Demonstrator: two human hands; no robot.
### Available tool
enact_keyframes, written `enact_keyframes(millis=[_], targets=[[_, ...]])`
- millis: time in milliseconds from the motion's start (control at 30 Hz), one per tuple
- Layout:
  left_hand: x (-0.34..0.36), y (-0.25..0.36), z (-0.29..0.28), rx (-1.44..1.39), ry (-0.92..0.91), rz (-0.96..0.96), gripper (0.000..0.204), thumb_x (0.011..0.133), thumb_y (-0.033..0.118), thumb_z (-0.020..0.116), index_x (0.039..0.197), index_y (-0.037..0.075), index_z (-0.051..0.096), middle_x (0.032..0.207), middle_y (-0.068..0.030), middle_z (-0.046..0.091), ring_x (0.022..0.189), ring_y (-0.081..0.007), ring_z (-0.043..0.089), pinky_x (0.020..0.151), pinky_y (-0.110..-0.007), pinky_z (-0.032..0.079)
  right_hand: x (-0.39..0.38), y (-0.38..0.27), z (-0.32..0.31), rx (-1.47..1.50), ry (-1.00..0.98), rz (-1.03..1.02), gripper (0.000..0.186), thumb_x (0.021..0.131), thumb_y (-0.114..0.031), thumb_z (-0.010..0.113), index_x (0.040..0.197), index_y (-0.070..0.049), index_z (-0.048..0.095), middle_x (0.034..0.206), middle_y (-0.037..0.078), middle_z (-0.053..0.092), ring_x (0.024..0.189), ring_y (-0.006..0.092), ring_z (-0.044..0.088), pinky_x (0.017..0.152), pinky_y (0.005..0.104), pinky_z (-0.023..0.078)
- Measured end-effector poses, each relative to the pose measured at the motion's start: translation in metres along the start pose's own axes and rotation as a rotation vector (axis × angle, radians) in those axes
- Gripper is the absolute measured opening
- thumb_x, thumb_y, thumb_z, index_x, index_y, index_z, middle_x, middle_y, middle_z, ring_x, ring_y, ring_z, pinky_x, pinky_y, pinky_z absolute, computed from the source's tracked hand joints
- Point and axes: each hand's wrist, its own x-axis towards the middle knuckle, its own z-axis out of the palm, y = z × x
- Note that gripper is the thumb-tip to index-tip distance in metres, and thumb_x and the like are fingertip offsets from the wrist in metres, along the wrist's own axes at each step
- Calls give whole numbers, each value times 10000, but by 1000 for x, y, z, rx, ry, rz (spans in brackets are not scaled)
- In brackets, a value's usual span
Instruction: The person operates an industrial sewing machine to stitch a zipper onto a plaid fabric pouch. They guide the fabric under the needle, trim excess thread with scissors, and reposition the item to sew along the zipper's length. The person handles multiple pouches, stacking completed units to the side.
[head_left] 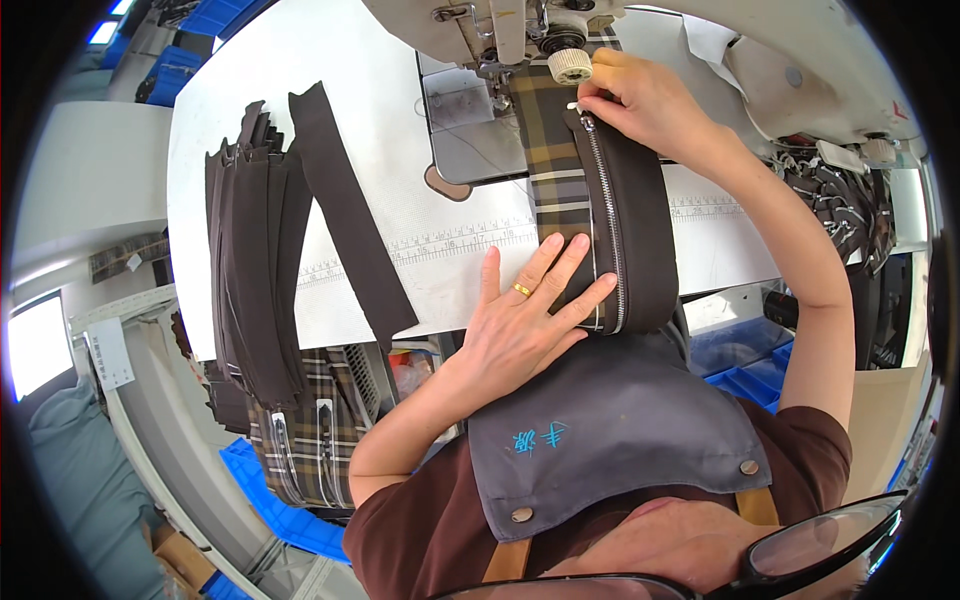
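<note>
A plaid fabric piece (556, 160) in brown, tan and white lies under the sewing machine head (500, 40). Over its right side runs a dark brown strip (645, 230) with a silver metal zipper (605, 200) along its left edge. My left hand (530, 310) lies flat with fingers spread, pressing on the plaid cloth and the zipper's near end; a gold ring is on one finger. At the zipper's far end, beside the machine's white knob (570, 66), my right hand (635, 95) pinches the zipper end with thumb and fingers.
A stack of dark brown strips (250, 260) hangs over the white table's (400, 130) left edge, with one loose strip (350, 210) beside it. Plaid pieces with zippers (300, 450) hang below. Blue bins (280, 505) stand underneath. Bundled dark pieces (830, 200) sit far right.
</note>
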Motion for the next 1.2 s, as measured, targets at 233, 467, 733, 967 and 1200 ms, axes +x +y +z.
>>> enact_keyframes(millis=[233,467,733,967,1200], targets=[[0,0,2,-36,-1,-13,655,743,349,705,1348,314,456,1493,-56,291,1380,-221,259,1012,-642,150,1,2,-6,1003,22,657,143,815,-150,617,780,-13,636,707,37,644,460,46,466,432,176,351],[-1,0,1,-20,6,-11,652,745,346,706,1346,311,458,1493,-54,289,1375,-224,272,1001,-640,198,2,18,-2,1548,58,756,220,879,-106,559,1052,28,544,715,19,579,500,68,455,486,223,436],[1,1,-1,-27,3,-11,656,739,343,711,1344,308,461,1493,-49,288,1374,-229,274,984,-651,233,-19,48,-34,701,259,541,197,901,-139,551,1037,-15,619,719,-3,541,696,107,532,638,252,446],[1,1,-4,-43,-1,-19,654,728,337,719,1333,305,472,1490,-42,296,1365,-224,293,965,-647,264,-9,8,-12,-7,65,-197,129,819,-124,613,927,-61,646,943,45,603,872,253,573,745,361,455],[2,-1,-2,-32,10,-5,659,723,335,721,1333,306,472,1487,-42,301,1355,-228,308,954,-646,280,-9,31,-7,-94,-9,25,245,765,-19,565,1003,-59,605,985,49,607,896,262,565,752,406,450]])
